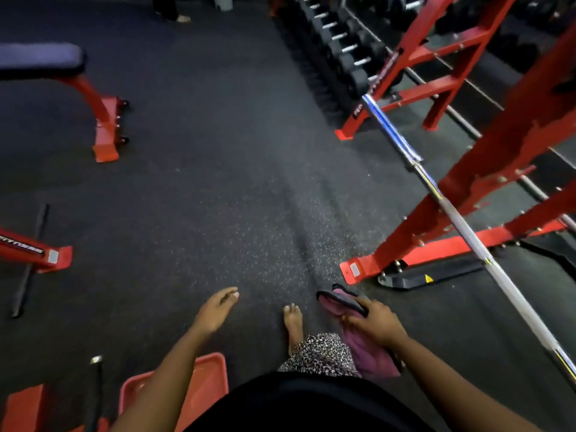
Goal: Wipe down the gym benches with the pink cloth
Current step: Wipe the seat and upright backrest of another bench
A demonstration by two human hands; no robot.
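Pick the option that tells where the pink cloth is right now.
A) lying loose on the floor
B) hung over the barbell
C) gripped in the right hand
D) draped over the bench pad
C: the right hand has its fingers curled round the pink cloth, which hangs beside the person's leg, while the left hand is open and holds nothing.

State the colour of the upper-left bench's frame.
Red bench frame, seen best in the head view.
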